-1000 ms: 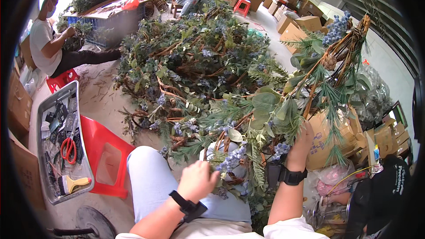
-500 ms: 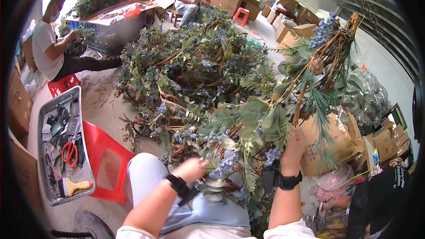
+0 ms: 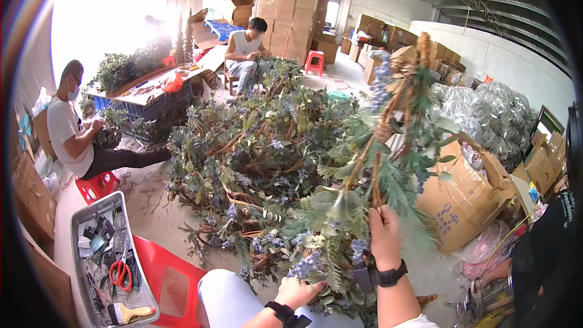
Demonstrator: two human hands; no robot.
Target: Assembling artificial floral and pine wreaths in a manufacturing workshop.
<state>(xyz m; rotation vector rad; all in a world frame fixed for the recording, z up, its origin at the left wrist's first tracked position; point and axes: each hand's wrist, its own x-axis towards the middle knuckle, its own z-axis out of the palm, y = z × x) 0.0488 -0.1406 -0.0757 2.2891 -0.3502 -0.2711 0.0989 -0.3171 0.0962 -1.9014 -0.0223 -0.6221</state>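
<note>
An artificial garland of eucalyptus leaves, pine needles, a pinecone and blue berries on brown vine twigs rises in front of me, its bundled twig end up at the top right. My right hand is closed round the vine stems midway up. Low down by my knee, my left hand is closed at the garland's lower foliage, just under a blue berry cluster. Leaves cover some of its fingertips. Behind spreads a big heap of similar garlands.
To my left, a metal tray with red-handled scissors and a brush rests by a red stool. Two seated people handle greenery beyond. A cardboard box stands right; at the lower right edge is another person's arm.
The view has tipped upward, so the scene sits lower. The garland's twig end now stands more upright. Both hands remain at the garland, my left near its lower part.
</note>
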